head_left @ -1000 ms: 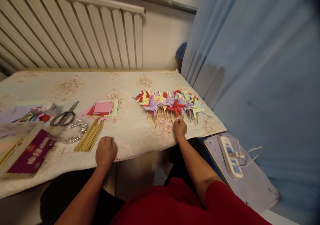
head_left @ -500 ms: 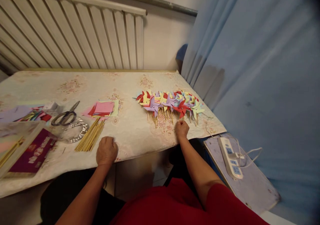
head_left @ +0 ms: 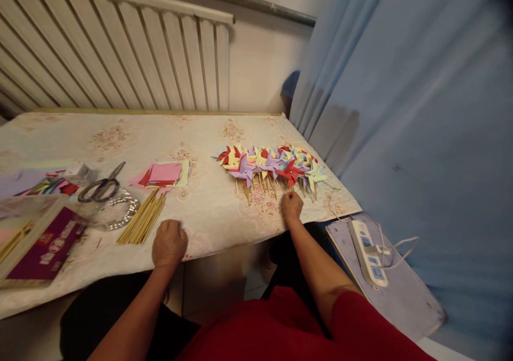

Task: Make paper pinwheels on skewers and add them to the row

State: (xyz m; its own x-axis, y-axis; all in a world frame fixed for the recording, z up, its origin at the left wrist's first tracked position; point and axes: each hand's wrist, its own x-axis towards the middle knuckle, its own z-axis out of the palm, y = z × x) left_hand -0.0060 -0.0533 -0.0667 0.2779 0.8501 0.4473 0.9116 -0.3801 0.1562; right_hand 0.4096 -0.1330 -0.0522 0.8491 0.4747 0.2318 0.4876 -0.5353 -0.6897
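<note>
Cloth (head_left: pixel 208 211) beneath, a red pinwheel (head_left: pixel 290 173) points lengthwise toward the wall (head_left: pixel 258 67).

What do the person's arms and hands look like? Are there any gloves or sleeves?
No gloves: the left hand and right hand are bare, and no watch or bracelet shows. The right forearm is bare up to a short red sleeve, matching the red top. The left forearm is bare too; its sleeve is out of view.
</note>
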